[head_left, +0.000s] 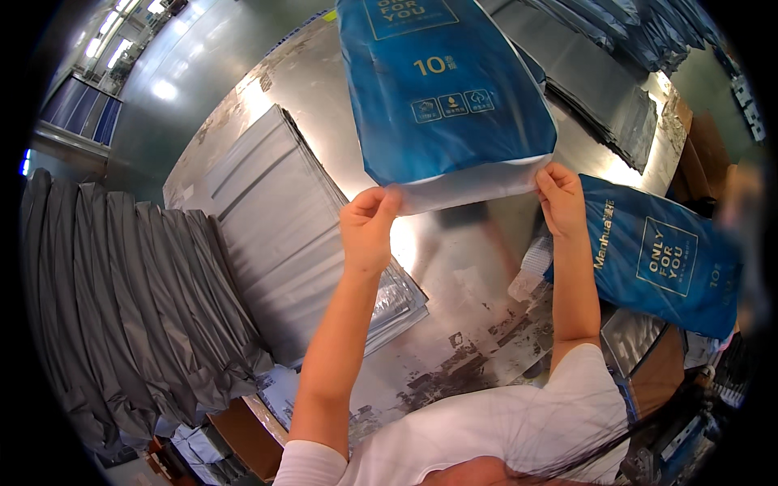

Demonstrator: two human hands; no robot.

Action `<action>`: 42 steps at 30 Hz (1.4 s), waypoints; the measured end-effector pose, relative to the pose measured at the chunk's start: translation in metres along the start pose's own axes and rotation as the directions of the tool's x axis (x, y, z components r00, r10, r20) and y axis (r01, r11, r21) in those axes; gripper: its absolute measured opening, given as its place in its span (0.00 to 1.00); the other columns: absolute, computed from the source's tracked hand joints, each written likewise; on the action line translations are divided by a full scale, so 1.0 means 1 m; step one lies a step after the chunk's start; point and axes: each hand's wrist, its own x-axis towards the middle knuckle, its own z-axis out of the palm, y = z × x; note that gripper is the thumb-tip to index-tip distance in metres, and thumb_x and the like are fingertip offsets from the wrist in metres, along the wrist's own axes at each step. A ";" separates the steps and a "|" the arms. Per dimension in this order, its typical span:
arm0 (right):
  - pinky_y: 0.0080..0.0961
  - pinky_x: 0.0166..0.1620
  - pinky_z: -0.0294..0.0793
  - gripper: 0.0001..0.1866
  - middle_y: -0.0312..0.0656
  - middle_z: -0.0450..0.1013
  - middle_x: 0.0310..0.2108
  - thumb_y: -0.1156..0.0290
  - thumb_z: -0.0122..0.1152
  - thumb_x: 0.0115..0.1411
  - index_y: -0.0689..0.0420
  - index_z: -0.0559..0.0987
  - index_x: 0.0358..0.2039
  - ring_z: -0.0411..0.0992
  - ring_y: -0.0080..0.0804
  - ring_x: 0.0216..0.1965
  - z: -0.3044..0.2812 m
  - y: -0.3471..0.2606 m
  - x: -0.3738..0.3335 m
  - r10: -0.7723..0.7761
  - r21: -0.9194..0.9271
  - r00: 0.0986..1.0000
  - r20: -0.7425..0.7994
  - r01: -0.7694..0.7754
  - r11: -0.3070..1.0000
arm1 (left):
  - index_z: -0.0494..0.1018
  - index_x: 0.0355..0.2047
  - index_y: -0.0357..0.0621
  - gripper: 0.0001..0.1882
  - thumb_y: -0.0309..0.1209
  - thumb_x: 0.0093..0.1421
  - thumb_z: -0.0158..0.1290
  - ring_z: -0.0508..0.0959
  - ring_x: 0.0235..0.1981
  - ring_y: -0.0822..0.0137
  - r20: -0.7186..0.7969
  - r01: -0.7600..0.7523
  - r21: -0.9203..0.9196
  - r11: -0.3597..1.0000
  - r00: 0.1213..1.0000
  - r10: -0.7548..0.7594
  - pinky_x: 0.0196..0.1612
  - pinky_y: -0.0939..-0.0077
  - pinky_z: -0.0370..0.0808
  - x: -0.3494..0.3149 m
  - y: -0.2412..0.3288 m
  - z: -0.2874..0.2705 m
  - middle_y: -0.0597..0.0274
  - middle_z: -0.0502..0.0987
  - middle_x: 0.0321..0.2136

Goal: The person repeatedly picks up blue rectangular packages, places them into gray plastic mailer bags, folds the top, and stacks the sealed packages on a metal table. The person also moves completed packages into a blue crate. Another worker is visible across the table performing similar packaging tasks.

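Note:
A large blue plastic bag (450,105) with pale printing and a white lower edge stretches away from me over the metal table. My left hand (371,223) pinches the left corner of that white edge between thumb and fingers. At the opposite corner my right hand (561,198) grips the edge the same way. Between the two hands the edge is drawn fairly straight. Beside my right forearm lies another blue bag (660,251) with similar printing, apart from my fingers. What is inside either bag cannot be seen.
Left of my arm lies a flat stack of grey plastic sheets or bags (271,219). Further left hangs a row of folded dark grey bags (121,300). More grey bags (604,97) sit at the far right. The worn metal table (454,324) has a rounded-looking edge; cardboard boxes (247,441) stand below.

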 end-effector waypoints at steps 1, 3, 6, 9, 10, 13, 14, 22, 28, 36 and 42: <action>0.13 0.30 0.61 0.06 0.32 0.69 0.23 0.74 0.53 0.56 0.62 0.73 0.24 0.63 0.17 0.24 -0.002 0.001 -0.002 -0.002 -0.024 1.000 0.007 0.002 1.000 | 0.71 0.24 0.36 0.04 0.23 0.54 0.50 0.70 0.24 0.78 0.006 0.000 -0.016 1.000 1.000 0.000 0.29 0.85 0.66 -0.002 0.001 -0.002 0.66 0.73 0.21; 0.14 0.31 0.63 0.10 0.33 0.69 0.23 0.68 0.53 0.56 0.62 0.73 0.25 0.65 0.19 0.24 -0.021 0.003 -0.005 -0.001 -0.182 0.992 0.128 0.024 0.983 | 0.71 0.23 0.36 0.08 0.27 0.56 0.48 0.70 0.23 0.76 0.039 -0.060 0.037 0.997 0.997 0.059 0.30 0.83 0.66 -0.007 0.000 -0.018 0.65 0.73 0.19; 0.18 0.35 0.67 0.17 0.36 0.70 0.26 0.58 0.51 0.57 0.62 0.73 0.29 0.69 0.22 0.29 -0.039 -0.004 0.011 -0.043 -0.079 0.996 0.079 0.050 0.996 | 0.71 0.25 0.37 0.16 0.37 0.58 0.43 0.71 0.26 0.73 0.034 -0.156 -0.107 0.982 0.987 0.160 0.33 0.79 0.66 0.015 -0.008 -0.072 0.64 0.73 0.22; 0.27 0.44 0.69 0.28 0.44 0.68 0.39 0.48 0.48 0.55 0.59 0.66 0.46 0.68 0.28 0.42 -0.034 -0.014 0.055 0.079 -0.031 0.992 -0.096 -0.082 0.996 | 0.60 0.50 0.42 0.33 0.55 0.54 0.42 0.67 0.45 0.64 -0.274 0.171 -0.102 0.980 0.942 -0.193 0.47 0.70 0.65 0.049 0.008 -0.037 0.54 0.67 0.43; 0.28 0.45 0.68 0.29 0.44 0.67 0.43 0.48 0.49 0.55 0.57 0.63 0.50 0.67 0.29 0.44 -0.028 -0.014 0.071 0.173 0.051 0.983 -0.057 -0.170 0.984 | 0.57 0.52 0.43 0.34 0.54 0.53 0.44 0.67 0.46 0.61 -0.073 0.255 -0.172 0.951 0.960 -0.271 0.49 0.68 0.63 0.060 0.009 -0.032 0.53 0.65 0.46; 0.30 0.48 0.66 0.34 0.44 0.62 0.49 0.52 0.53 0.53 0.54 0.56 0.56 0.63 0.32 0.48 0.036 -0.025 0.074 0.305 0.046 0.951 0.041 -0.307 0.951 | 0.56 0.53 0.38 0.33 0.46 0.53 0.50 0.68 0.46 0.58 0.127 0.277 -0.099 0.956 0.956 -0.264 0.48 0.66 0.67 0.060 0.003 -0.025 0.51 0.65 0.47; 0.30 0.49 0.65 0.36 0.44 0.60 0.51 0.53 0.54 0.52 0.54 0.54 0.57 0.62 0.33 0.49 0.054 -0.027 0.066 0.328 0.001 0.943 0.061 -0.328 0.945 | 0.54 0.54 0.39 0.33 0.38 0.51 0.52 0.70 0.44 0.60 0.154 0.380 -0.240 0.893 0.924 -0.351 0.45 0.68 0.70 0.055 0.004 -0.037 0.51 0.65 0.47; 0.32 0.52 0.62 0.43 0.45 0.59 0.52 0.57 0.61 0.44 0.57 0.52 0.57 0.60 0.37 0.51 0.103 0.035 -0.106 0.259 0.122 0.919 0.297 -0.305 0.944 | 0.43 0.60 0.41 0.45 0.31 0.46 0.56 0.56 0.56 0.63 0.127 0.085 -0.002 0.996 0.988 -0.084 0.57 0.71 0.54 -0.140 0.051 -0.115 0.56 0.54 0.56; 0.34 0.55 0.57 0.51 0.46 0.53 0.55 0.53 0.64 0.42 0.54 0.44 0.60 0.55 0.38 0.55 0.120 0.109 -0.299 0.604 0.028 0.671 0.431 -0.678 0.734 | 0.37 0.61 0.42 0.49 0.33 0.46 0.58 0.52 0.59 0.61 -0.078 0.140 0.092 0.986 0.988 -0.133 0.58 0.66 0.49 -0.379 0.030 -0.188 0.55 0.49 0.58; 0.36 0.56 0.54 0.40 0.45 0.50 0.57 0.55 0.52 0.54 0.48 0.42 0.60 0.52 0.38 0.57 0.170 0.129 -0.356 0.800 -0.334 0.526 0.289 -0.728 0.599 | 0.30 0.60 0.43 0.48 0.32 0.52 0.55 0.53 0.58 0.59 -0.241 0.443 0.033 0.896 0.873 -0.423 0.58 0.66 0.51 -0.476 -0.023 -0.234 0.50 0.49 0.58; 0.34 0.56 0.54 0.50 0.49 0.45 0.59 0.58 0.60 0.50 0.51 0.35 0.61 0.50 0.38 0.57 0.136 0.117 -0.401 0.813 -0.538 0.443 0.379 -0.610 0.582 | 0.40 0.59 0.42 0.38 0.31 0.55 0.51 0.61 0.53 0.57 -0.116 0.315 0.330 0.890 0.949 -0.293 0.52 0.66 0.62 -0.544 -0.013 -0.228 0.47 0.57 0.53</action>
